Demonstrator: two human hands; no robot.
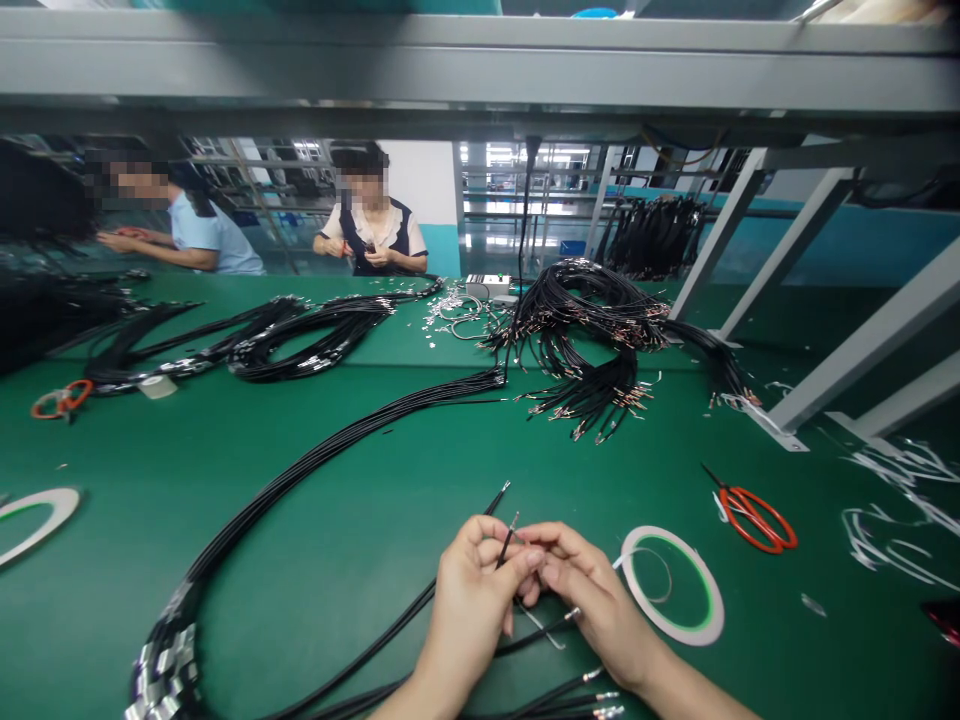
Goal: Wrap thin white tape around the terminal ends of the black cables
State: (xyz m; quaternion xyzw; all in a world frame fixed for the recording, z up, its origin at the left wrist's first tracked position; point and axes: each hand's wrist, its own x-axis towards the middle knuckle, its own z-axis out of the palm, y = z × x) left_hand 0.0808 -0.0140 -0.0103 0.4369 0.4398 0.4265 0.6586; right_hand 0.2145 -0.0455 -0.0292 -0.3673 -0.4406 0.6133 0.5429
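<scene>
Left hand: the left hand (469, 595) pinches a black cable (505, 550) between its thumb and fingers, just below the metal terminal (514, 521) at the cable's end.
Right hand: the right hand (596, 590) has its fingertips drawn together against the left hand's; whether they grip the cable or something thin is hidden.
Black cable: its end stands clear above both hands, low and right of centre over the counter (300, 580). The long axis of this short end tilts up and slightly right, away from the person. The left hand is nearer, closed around it; the right fingers meet it from the right, below the terminal.
White strip: a thin white strip (553, 638) hangs below the joined fingers; its upper end is hidden.
Loose cable ends: 1 more terminal (505, 487) points up beyond the left hand; others (609, 696) lie below the right.
Tape roll: a white-and-green roll (690, 634) lies flat just right of the right hand.
Scissors: orange-handled scissors (760, 519) lie beyond the roll.
Cable bundle: a long bundle (300, 467) arcs across the counter to the left.
Co-workers: 2 people sit across the counter.
</scene>
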